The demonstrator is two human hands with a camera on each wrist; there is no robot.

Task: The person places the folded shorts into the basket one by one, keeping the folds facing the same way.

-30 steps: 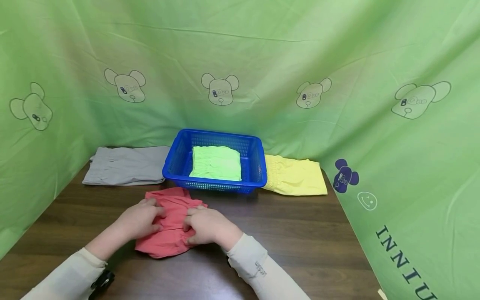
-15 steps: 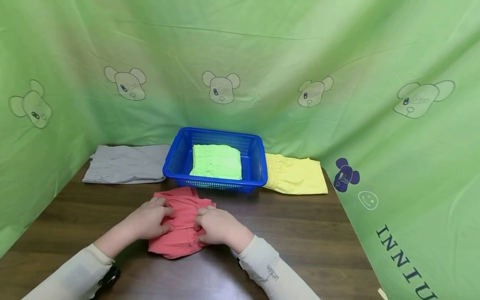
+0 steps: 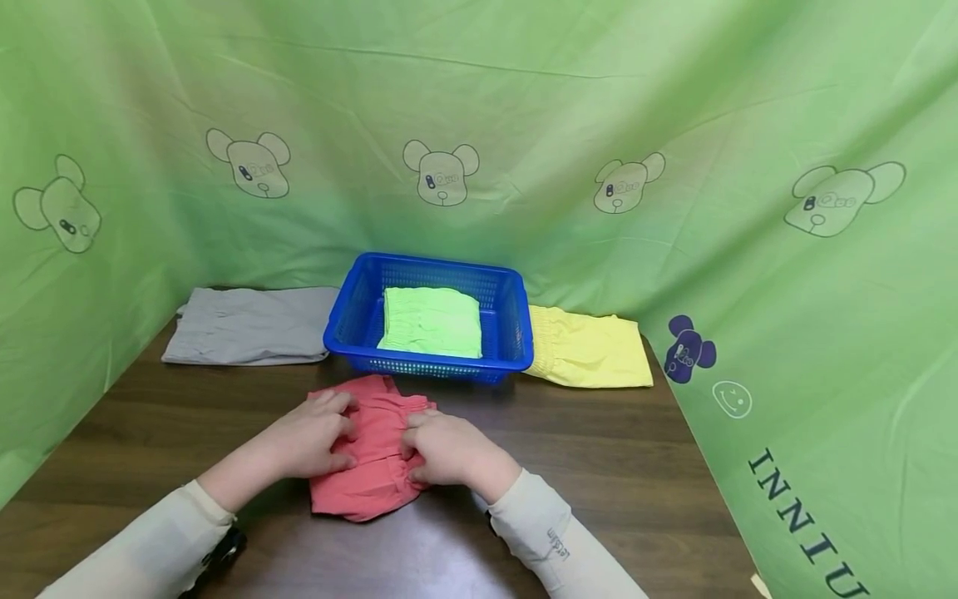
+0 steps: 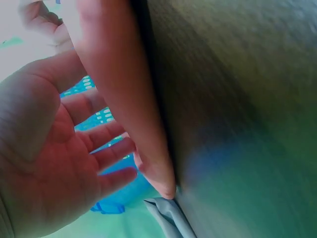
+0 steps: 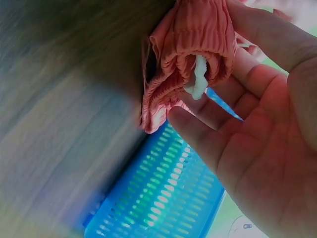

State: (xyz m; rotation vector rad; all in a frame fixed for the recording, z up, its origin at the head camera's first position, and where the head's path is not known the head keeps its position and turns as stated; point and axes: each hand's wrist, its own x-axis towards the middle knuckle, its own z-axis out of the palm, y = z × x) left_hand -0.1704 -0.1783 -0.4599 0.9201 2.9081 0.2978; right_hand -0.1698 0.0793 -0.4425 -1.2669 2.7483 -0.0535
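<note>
Folded red shorts (image 3: 374, 433) lie on the table in front of the basket. My left hand (image 3: 313, 437) rests on their left part, fingers spread; in the left wrist view its fingers (image 4: 106, 153) reach along the cloth's top face. On the right, my right hand (image 3: 445, 449) touches the gathered waistband (image 5: 190, 44), its fingertips over the cloth. A white drawstring (image 5: 199, 79) shows inside the rolled waistband in the right wrist view. Behind the shorts stands a blue basket (image 3: 428, 366) with a folded neon green garment (image 3: 432, 323) inside.
A folded grey garment (image 3: 250, 326) lies left of the basket, and a folded yellow garment (image 3: 591, 348) lies on its right. Green curtain (image 3: 524, 100) with printed bear heads hangs along the back and sides of the brown wooden table (image 3: 591, 449).
Both hands have moved to the right, and the red shorts have slid right along the table with them. The basket and the other garments stay put.
</note>
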